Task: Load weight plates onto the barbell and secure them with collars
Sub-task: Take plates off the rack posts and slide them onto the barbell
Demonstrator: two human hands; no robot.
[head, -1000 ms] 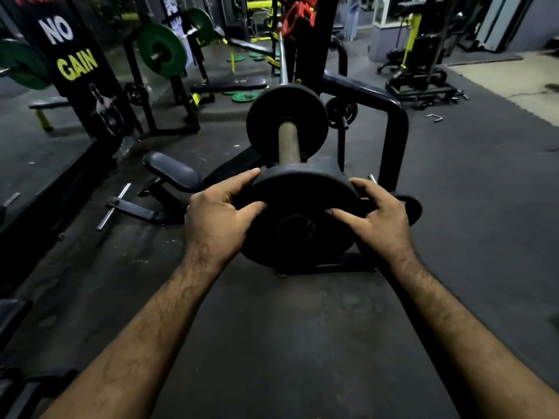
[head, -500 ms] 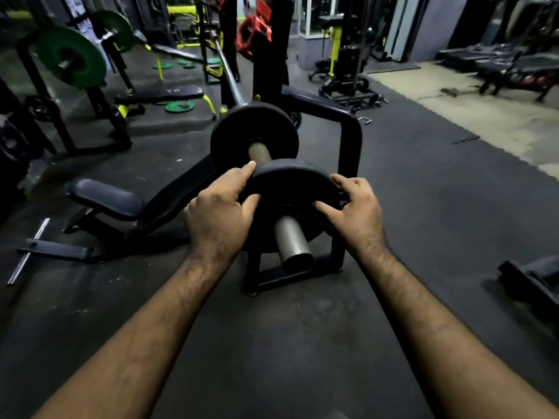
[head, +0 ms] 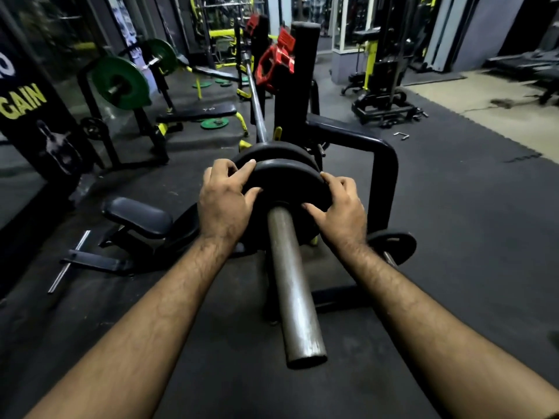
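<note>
Both hands are gripping the near plate (head: 287,182) by its rim: the left hand (head: 223,204) is curling fingers over the upper left edge, the right hand (head: 341,213) over the right, thumbs on its face. The plate is sitting far up the sleeve (head: 293,285), just beside the inner plate (head: 272,151), seemingly almost seated. Red collars (head: 275,66) are hanging on the rack post (head: 298,86), so securing is not yet done.

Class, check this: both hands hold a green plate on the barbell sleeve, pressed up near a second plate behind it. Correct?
Not quite: the plate is black, not green, as the head view shows. Left hand and right hand hold it on the barbell sleeve, near the second plate.
</note>
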